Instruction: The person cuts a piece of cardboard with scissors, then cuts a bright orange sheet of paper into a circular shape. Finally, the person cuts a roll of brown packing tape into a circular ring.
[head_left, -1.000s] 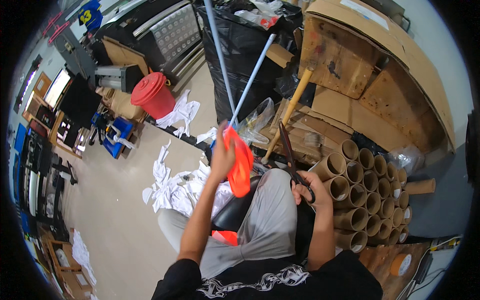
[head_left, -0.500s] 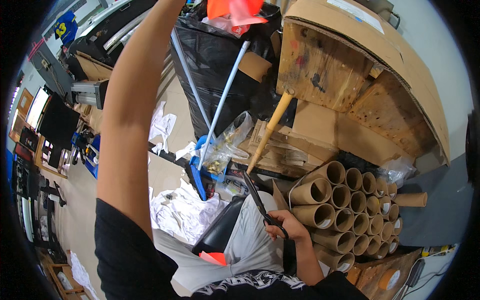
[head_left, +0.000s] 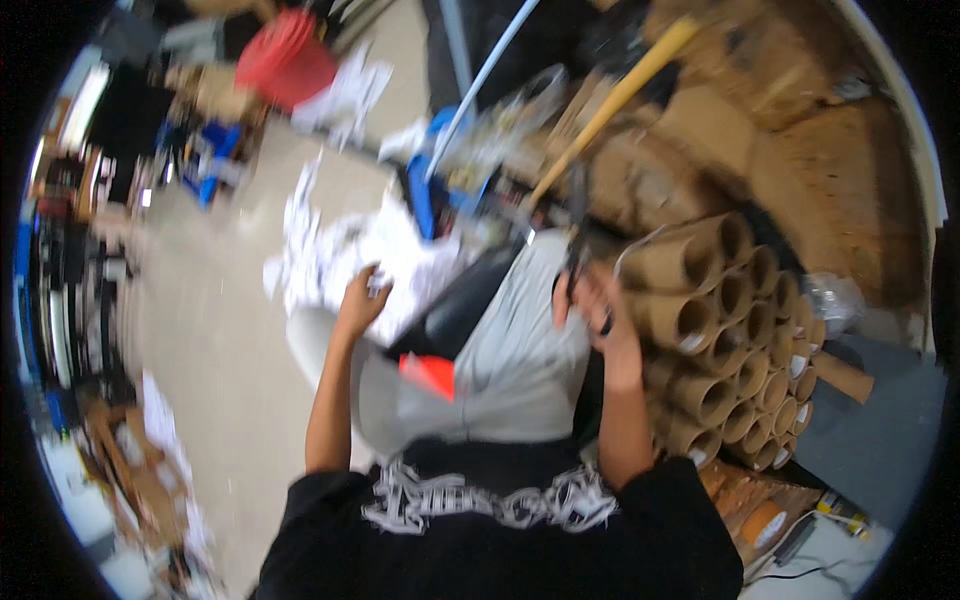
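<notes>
My left hand (head_left: 360, 300) is above my grey-clad left leg, fingers apart and holding nothing. My right hand (head_left: 593, 305) grips dark scissors (head_left: 577, 225) over my right leg, blades pointing away from me; motion blurs them. A bright orange piece of fabric (head_left: 428, 373) lies in my lap between my legs. Beyond my left hand, white cloth scraps (head_left: 390, 240) are heaped on the floor beside a black seat (head_left: 450, 300).
Cardboard tubes (head_left: 730, 350) are stacked at my right, below cardboard and wooden boards (head_left: 790, 190). Ahead stand pale blue poles (head_left: 480, 90), a yellow pole (head_left: 620, 100), a blue plastic dustpan (head_left: 425, 200), a black bag (head_left: 450, 50) and a red bucket (head_left: 285, 65). Equipment (head_left: 80, 310) lines the left.
My left hand carried orange fabric up toward the black bag and has come back down without it. My right hand keeps the scissors. The view has tilted and blurred.
</notes>
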